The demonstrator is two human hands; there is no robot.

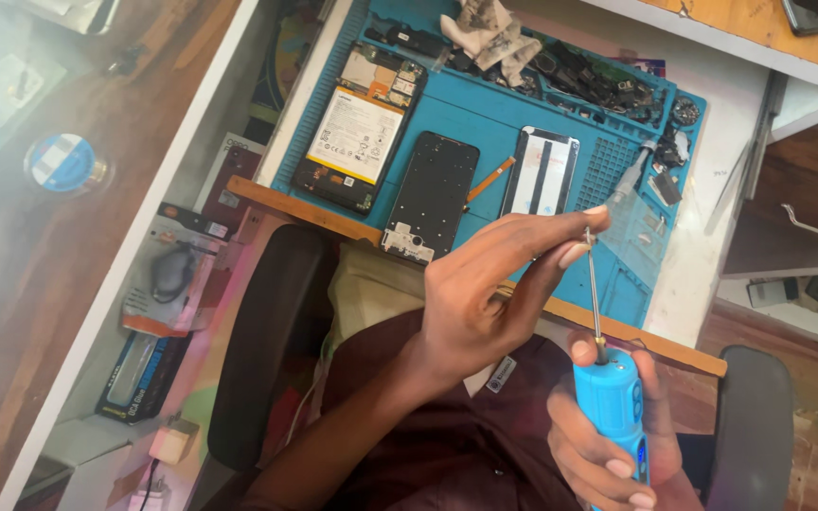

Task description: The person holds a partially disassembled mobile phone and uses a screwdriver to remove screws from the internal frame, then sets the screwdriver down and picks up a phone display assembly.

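Closest to me, my right hand (608, 431) is wrapped shut around the blue electric screwdriver (614, 402), fingers curled over its barrel and thumb up near the collar. It looks like a light, rigid tool with a smooth plastic body that could slip, so I judge the thick barrel is the right place to grip, as I have it now. Rising from it is the thin metal bit (594, 289), stiff but slender, likely easy to bend or drop. My left hand (489, 289) reaches across above my lap, its thumb and forefinger pinched closed on the very tip of the bit, the other fingers loosely folded. So the tool stands nearly upright between my two hands, below the front edge of the desk (712, 151).

Beyond, on the blue work mat (485, 118), lie an opened phone with its battery showing (360, 128), a dark phone frame (433, 194) and a phone back panel (542, 175), all well apart from my hands. Small loose parts (598, 80) and a crumpled cloth (489, 33) sit along the far edge.
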